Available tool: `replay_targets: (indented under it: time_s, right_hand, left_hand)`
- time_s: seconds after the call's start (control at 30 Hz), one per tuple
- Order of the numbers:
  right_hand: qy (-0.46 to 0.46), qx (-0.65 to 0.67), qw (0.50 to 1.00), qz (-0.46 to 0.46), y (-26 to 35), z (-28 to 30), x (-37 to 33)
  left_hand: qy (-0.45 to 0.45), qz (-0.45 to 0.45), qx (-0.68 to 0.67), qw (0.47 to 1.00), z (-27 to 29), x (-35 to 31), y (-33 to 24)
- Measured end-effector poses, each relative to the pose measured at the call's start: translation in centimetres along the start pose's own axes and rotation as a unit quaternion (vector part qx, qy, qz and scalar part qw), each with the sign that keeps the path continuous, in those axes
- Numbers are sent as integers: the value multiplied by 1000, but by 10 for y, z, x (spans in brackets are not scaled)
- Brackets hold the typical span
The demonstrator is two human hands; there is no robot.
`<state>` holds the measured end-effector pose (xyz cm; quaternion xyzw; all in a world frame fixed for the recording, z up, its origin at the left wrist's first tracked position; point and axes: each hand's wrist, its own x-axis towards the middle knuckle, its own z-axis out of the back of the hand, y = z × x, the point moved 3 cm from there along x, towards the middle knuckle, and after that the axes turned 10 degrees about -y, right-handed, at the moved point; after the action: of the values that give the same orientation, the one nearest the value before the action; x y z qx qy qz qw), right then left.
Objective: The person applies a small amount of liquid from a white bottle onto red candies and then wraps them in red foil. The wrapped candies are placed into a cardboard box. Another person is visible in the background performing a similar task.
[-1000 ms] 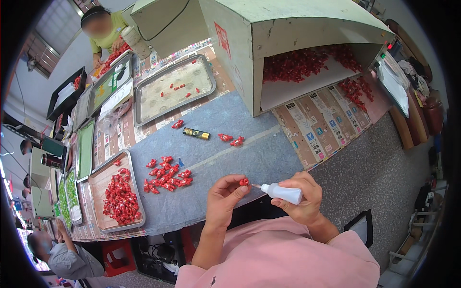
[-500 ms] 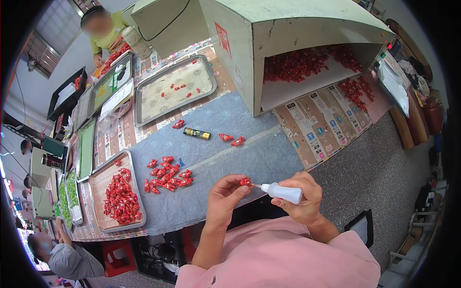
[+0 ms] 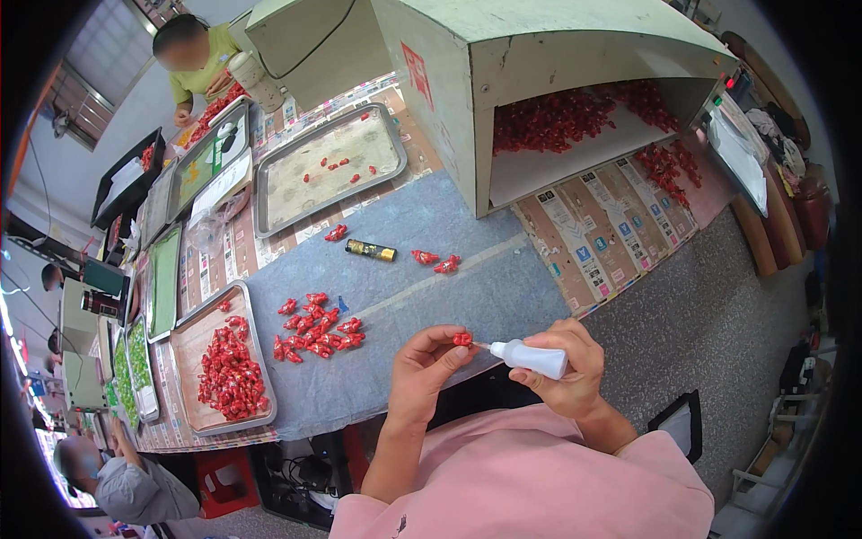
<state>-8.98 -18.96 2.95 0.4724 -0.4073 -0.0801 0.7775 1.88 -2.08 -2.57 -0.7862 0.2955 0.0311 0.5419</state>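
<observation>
Between the thumb and fingers of my left hand (image 3: 426,364) is a small red figurine (image 3: 461,340). My right hand (image 3: 575,364) is wrapped round a white squeeze bottle (image 3: 534,357), tilted so that its thin nozzle points left at the figurine. The tip is at or very close to the figurine; whether they touch I cannot tell. Both hands are just over the near edge of the blue cloth (image 3: 422,314). Left of them on the cloth lies a loose group of red figurines (image 3: 316,325). Farther off are a black-and-gold cylinder (image 3: 370,251) and a few single figurines (image 3: 435,260).
A metal tray (image 3: 224,368) heaped with red figurines stands at the left. Behind lies another tray (image 3: 332,193) with several small red pieces. A large pale metal hood (image 3: 575,54) at the right shelters many red pieces. Two people (image 3: 135,485) (image 3: 202,67) sit at other places.
The whole view has shifted very slightly. My hands keep almost the same pose, with the bottle's nozzle still at the red figurine.
</observation>
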Motion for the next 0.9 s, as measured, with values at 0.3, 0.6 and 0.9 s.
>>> replay_targets:
  time_s: [0.3,0.6,0.9]
  right_hand:
    - [-9,-11,1000,10,-3,0,1]
    - [-51,12,995,-87,-17,-5,0]
    - [45,12,992,-120,-49,-49,14]
  left_hand:
    - [-3,4,-1,1000,-1,0,0]
    - [-19,15,-32,999,5,-3,-1]
    - [-34,-8,-59,998,15,-13,-5]
